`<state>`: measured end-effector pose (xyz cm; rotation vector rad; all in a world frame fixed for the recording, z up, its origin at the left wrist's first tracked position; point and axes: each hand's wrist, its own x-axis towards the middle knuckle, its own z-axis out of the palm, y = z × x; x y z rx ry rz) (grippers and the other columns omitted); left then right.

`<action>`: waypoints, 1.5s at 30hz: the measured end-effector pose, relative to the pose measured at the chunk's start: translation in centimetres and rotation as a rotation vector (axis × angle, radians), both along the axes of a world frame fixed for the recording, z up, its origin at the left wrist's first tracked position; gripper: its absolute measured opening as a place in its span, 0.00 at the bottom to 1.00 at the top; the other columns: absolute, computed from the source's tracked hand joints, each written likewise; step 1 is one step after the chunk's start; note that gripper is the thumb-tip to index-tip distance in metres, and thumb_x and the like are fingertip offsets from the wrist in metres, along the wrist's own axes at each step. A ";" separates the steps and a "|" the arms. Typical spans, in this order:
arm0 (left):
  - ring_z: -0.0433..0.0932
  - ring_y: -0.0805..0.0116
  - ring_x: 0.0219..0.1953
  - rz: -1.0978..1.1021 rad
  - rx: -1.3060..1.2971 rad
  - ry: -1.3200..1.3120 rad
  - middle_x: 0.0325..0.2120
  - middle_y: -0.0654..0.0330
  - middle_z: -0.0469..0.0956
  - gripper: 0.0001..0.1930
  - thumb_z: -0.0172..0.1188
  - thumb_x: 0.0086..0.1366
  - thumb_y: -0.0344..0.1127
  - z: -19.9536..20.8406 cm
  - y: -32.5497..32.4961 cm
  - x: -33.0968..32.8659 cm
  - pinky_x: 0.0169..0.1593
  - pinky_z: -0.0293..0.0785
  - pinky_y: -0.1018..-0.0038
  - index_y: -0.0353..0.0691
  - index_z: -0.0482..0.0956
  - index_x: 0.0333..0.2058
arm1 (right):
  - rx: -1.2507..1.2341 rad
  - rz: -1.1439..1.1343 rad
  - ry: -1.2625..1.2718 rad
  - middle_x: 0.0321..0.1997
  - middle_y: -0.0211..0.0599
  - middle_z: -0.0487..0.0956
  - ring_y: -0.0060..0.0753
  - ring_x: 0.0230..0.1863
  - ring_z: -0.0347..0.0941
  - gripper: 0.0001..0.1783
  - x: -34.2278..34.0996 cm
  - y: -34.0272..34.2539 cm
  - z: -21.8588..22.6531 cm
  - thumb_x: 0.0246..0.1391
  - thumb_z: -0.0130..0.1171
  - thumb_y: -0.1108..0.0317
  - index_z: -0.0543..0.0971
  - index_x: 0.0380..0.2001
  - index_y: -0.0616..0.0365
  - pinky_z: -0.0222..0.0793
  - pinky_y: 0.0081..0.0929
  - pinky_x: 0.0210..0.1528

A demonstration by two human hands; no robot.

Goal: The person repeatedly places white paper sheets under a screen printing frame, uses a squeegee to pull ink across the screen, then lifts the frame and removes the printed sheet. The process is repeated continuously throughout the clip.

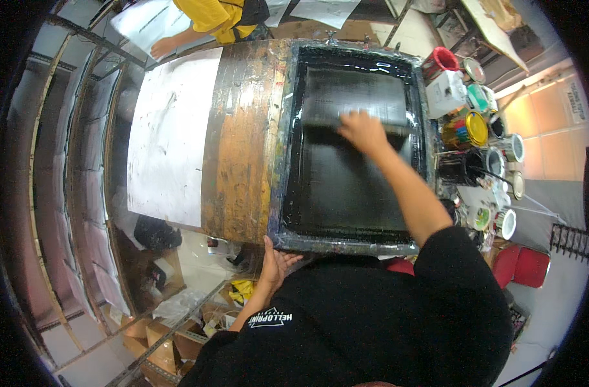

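My right hand (364, 132) is clenched on the squeegee (346, 121), lying across the ink-wet screen frame (283, 161) toward the table's far edge. Left hand (273, 263), fingers spread, braces the frame's near left corner. The squeegee looks stiff, light and ink-slick, best gripped mid-handle

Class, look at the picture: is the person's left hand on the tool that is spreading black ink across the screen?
No. The left hand rests at the near edge of the screen frame, while the right hand holds the squeegee.
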<state>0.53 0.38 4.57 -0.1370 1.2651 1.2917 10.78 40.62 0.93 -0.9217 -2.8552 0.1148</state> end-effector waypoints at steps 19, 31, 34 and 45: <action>0.35 0.41 0.77 -0.776 0.076 1.852 0.72 0.31 0.44 0.49 0.39 0.66 0.77 -1.1 7.0 2.1 0.71 0.21 0.33 0.46 0.53 0.74 | 0.505 -0.031 0.345 0.39 0.45 0.80 0.50 0.44 0.76 0.19 4.0 -13.7 31.5 0.60 0.55 0.54 0.79 0.44 0.58 0.62 0.47 0.51; 0.50 0.47 0.75 -1.032 0.195 1.690 0.71 0.44 0.57 0.52 0.57 0.62 0.69 -3.5 8.8 3.3 0.72 0.36 0.38 0.31 0.56 0.70 | 0.536 -0.023 0.478 0.20 0.51 0.74 0.53 0.26 0.72 0.23 0.9 -4.8 38.2 0.55 0.51 0.56 0.72 0.17 0.67 0.65 0.48 0.32; 0.75 0.46 0.60 -0.550 0.486 1.650 0.58 0.46 0.76 0.34 0.72 0.60 0.42 2.9 13.0 3.0 0.63 0.68 0.56 0.35 0.72 0.62 | 0.682 0.220 0.536 0.19 0.50 0.73 0.51 0.24 0.71 0.23 0.8 -3.4 39.3 0.56 0.49 0.55 0.73 0.17 0.65 0.65 0.49 0.32; 0.80 0.69 0.29 -0.220 0.054 1.600 0.48 0.48 0.81 0.31 0.60 0.52 0.23 -0.9 7.7 -20.9 0.34 0.77 0.75 0.33 0.74 0.60 | 0.161 -0.108 0.412 0.18 0.48 0.73 0.50 0.23 0.71 0.24 -0.5 -5.4 40.6 0.58 0.48 0.52 0.74 0.19 0.63 0.68 0.42 0.33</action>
